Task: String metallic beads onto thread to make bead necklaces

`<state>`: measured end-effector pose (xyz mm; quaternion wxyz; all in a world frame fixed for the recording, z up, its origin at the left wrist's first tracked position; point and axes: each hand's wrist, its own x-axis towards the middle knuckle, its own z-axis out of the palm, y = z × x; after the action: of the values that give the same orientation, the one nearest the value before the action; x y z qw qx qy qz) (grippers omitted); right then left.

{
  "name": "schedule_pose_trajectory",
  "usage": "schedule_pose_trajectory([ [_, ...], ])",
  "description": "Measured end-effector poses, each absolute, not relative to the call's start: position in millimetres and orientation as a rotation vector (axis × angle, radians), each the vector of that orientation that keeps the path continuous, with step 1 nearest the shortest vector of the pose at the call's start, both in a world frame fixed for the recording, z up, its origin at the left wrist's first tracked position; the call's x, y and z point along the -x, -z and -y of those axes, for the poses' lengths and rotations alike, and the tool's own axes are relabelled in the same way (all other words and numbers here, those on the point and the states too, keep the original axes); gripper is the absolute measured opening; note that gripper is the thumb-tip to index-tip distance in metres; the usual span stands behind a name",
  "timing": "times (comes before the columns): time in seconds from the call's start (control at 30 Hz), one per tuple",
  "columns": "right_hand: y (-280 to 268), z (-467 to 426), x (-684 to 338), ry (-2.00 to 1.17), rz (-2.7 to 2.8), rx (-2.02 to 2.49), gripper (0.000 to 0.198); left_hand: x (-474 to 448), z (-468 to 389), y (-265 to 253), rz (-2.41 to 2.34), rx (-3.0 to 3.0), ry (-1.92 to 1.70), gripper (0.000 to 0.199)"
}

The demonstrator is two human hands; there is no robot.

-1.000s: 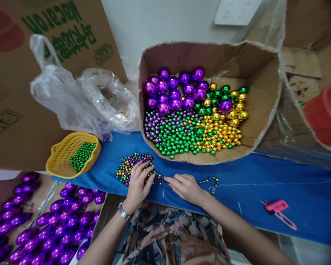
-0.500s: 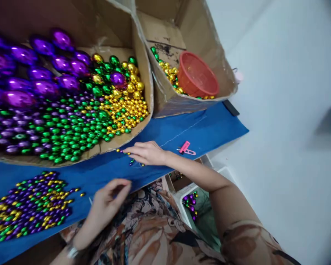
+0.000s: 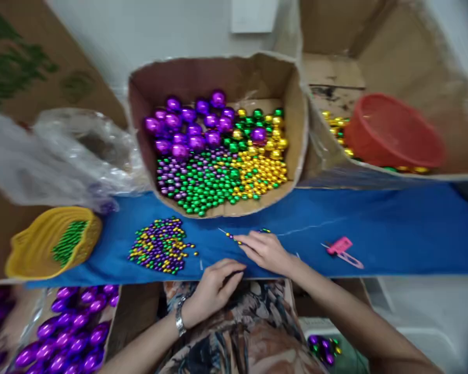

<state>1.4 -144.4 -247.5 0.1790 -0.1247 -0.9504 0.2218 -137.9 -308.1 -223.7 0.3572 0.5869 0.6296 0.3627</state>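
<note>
Right hand [image 3: 265, 250] has the thin needle [image 3: 221, 230] pinched, a few small beads [image 3: 229, 236] on it just ahead of the fingertips, point aimed far-left. Left hand [image 3: 220, 283] hangs at the near edge of the tabletop [image 3: 405, 234], fingers curled, narrow gap at most. Nothing visible in it; can't tell if the fingertips meet.

Handling, my read: pinch close behind the beads so the tip doesn't wobble, and don't dip it, or beads could slide off. Take beads from the right fringe of the mixed bead pile [image 3: 156, 246], left of the hands; strays lie there singly. Give the thread [image 3: 315, 227] slack; it trails right toward the pink tool [image 3: 341, 246] and could snag.

Containers:
- Open cardboard box [image 3: 198, 78], far middle: big purple balls far left, mid-size green and gold far right with one big purple among them. Small ones at the near side: purple left, green middle, gold right.
- Yellow basket [image 3: 35, 239], left: small green beads [image 3: 69, 242], bunched on its right side.
- Second box [image 3: 405, 52], far right: red tub [image 3: 393, 132], tilted, gold and green balls around it. Can't make out the tub's contents.
</note>
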Motion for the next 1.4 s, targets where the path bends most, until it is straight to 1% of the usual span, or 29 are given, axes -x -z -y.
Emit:
schedule_pose_trajectory([
  [0.17, 274.5, 165.9, 45.0, -0.691, 2.726, 0.203, 0.029, 199.1, 350.5, 240.0, -2.225, -1.551, -1.136, 0.023],
  [0.27, 279.1, 173.2, 69.6, -0.721, 2.790, 0.210, 0.028, 224.6, 357.7, 252.4, -2.517, -1.556, -1.058, 0.023],
  [0.33, 280.2, 175.1, 82.3, -0.729, 2.838, 0.208, 0.029, 234.8, 356.6, 260.4, -2.614, -1.536, -0.992, 0.023],
  [0.57, 283.2, 175.5, 99.4, -0.744, 2.925, 0.110, 0.030, 242.1, 348.7, 274.5, -2.691, -1.531, -0.888, 0.024],
  [0.9, 280.8, 175.4, 96.7, -0.691, 2.974, 0.107, 0.030, 243.1, 343.5, 281.8, -2.734, -1.602, -0.692, 0.026],
  [1.23, 284.6, 184.2, 105.0, -0.455, 3.070, 0.102, 0.035, 242.1, 343.8, 282.2, -2.692, -1.588, -0.739, 0.024],
  [1.4, 287.3, 185.3, 109.1, -0.437, 3.074, 0.107, 0.034, 243.7, 344.8, 279.7, -2.706, -1.538, -0.817, 0.027],
])
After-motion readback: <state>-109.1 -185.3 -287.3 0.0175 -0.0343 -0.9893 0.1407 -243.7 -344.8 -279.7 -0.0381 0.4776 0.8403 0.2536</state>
